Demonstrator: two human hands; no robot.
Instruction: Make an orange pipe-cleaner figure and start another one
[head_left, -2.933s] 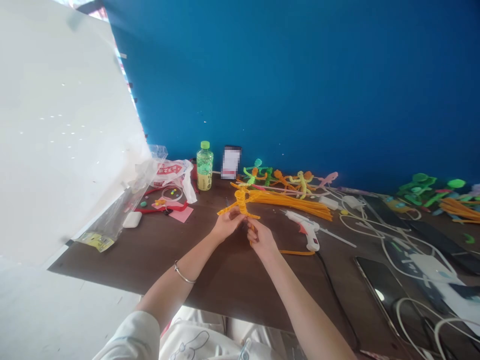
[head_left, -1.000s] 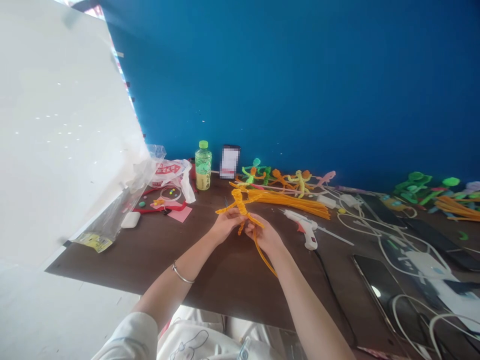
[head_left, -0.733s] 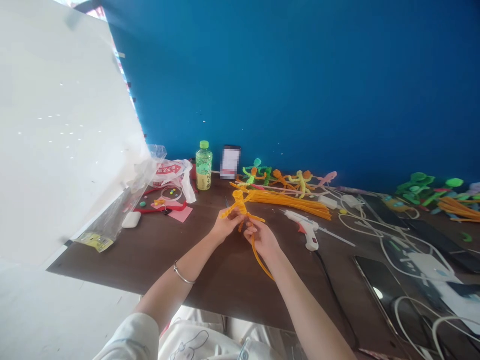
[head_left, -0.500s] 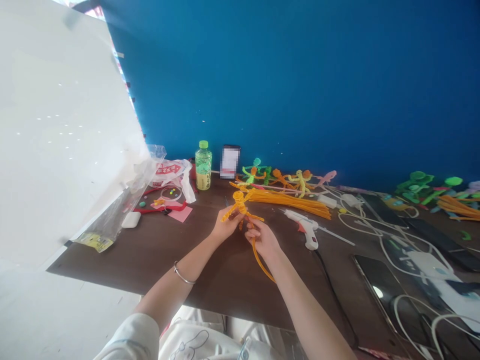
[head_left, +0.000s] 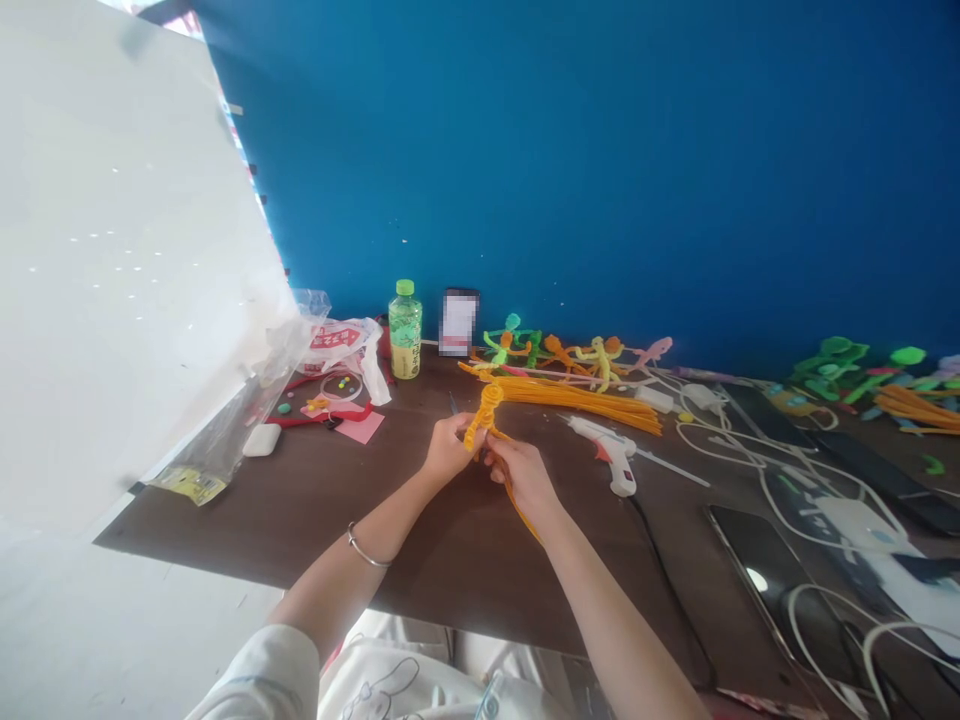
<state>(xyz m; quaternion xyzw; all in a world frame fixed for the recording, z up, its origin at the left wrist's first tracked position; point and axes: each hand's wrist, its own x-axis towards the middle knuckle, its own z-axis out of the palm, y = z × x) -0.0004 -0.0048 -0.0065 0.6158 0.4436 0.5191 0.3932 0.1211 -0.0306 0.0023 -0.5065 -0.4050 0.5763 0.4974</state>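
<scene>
An orange pipe-cleaner figure (head_left: pixel 491 402) with a coiled round head is held up above the table between both hands. My left hand (head_left: pixel 448 450) pinches its body from the left, fingers closed. My right hand (head_left: pixel 523 474) is closed at its lower right side, gripping an orange pipe cleaner (head_left: pixel 527 515) whose loose end trails down past the wrist. Fingers hide the figure's lower part and the spot where the strand meets it. Behind the hands lies a bundle of orange pipe cleaners (head_left: pixel 577 398).
A white glue gun (head_left: pixel 616 455) lies to the right, its black cord running forward. Farther right are a phone (head_left: pixel 780 580) and white cables. Several pipe-cleaner figures (head_left: pixel 602 362) stand along the wall. A bottle (head_left: pixel 406 335), plastic bags (head_left: pixel 345 345) and a white case (head_left: pixel 262 440) are left.
The figure has turned between my hands, so its spread limbs now show less and its head sits slightly farther right. My right hand has shifted slightly; the trailing strand lies closer to the wrist.
</scene>
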